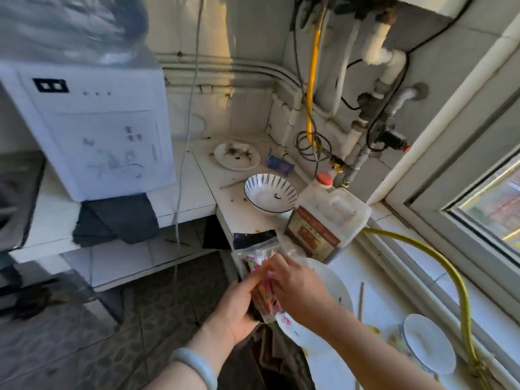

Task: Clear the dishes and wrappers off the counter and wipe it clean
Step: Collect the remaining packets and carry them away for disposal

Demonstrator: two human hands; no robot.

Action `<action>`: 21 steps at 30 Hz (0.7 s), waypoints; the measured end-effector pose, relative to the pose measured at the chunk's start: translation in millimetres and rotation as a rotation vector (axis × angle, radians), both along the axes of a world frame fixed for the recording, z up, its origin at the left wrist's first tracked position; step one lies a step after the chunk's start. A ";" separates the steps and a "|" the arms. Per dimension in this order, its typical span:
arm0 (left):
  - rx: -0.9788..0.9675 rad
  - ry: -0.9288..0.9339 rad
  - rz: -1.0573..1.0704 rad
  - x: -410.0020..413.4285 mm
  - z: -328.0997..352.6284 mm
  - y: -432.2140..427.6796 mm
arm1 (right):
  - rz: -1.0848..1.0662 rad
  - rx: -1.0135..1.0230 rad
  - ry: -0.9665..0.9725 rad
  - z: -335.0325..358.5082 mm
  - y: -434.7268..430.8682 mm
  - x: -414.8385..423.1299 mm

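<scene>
White tiled counter [202, 175] is running from the left wall round the corner to the near right under the window. Water dispenser [92, 130] is standing on its left part, blurred, with a dark cloth [115, 220] hanging over the counter edge below it. Yellow hose [439, 257] is curving along the right side of the counter. Oil jug [326, 218], red cap, is standing mid-counter, just right of the striped bowl [270, 192]. Large white plate [337, 285] is lying near, partly under the hands. Far plate [236, 156], carrying food scraps, is sitting in the far corner. Small bowl [427, 342] is sitting at the near right beside the hose. Left hand [239, 308] is gripping a bundle of wrappers [260, 273] from below, fingers curled round it. Right hand [295, 285] is pinching the same bundle from the right. The bundle is being held at the near counter edge, between the two hands, off the surface. Blue wrapper [280, 161] is lying on the counter just right of the far plate. One chopstick [232, 183] is lying left of the striped bowl; another [361, 299] is lying right of the large plate.
</scene>
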State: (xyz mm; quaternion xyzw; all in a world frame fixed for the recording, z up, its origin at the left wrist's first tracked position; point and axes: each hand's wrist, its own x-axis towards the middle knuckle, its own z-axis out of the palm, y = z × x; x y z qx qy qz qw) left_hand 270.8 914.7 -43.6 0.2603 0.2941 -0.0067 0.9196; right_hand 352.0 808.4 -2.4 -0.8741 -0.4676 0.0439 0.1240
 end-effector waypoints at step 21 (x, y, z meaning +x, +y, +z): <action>0.060 0.001 0.287 75.0 18.9 90.2 | 0.186 0.226 0.192 15.1 102.9 97.1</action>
